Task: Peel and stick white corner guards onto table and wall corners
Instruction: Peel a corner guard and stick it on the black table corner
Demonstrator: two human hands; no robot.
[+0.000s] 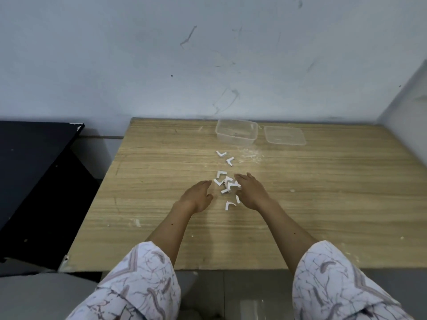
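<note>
Wooden tabletop (161, 204) against a scuffed pale wall (138, 54). White L-shaped corner guards (227, 184) lie scattered loose near the tabletop's middle: two apart toward the back, a bunched cluster between the hands, one more (229, 205) nearer the person. Left hand (197, 196) reaches in from the left, fingers straight and relaxed, grip wide, holding nothing, fingertips just beside the cluster's left edge. Right hand (250, 191) sits over the cluster's right side, fingers extended forward and touching or covering a few guards; cannot tell if any guard is pinched, grip looks loose. Both forearms bare, patterned white sleeves (143, 285) at the frame bottom. Clear plastic container (236, 135) stands at the tabletop's back edge near the wall, its clear lid (284, 135) flat just beside it on the right. Whitish dust or smears on the wood in front of the container. Black furniture (34, 169) left of the tabletop.
</note>
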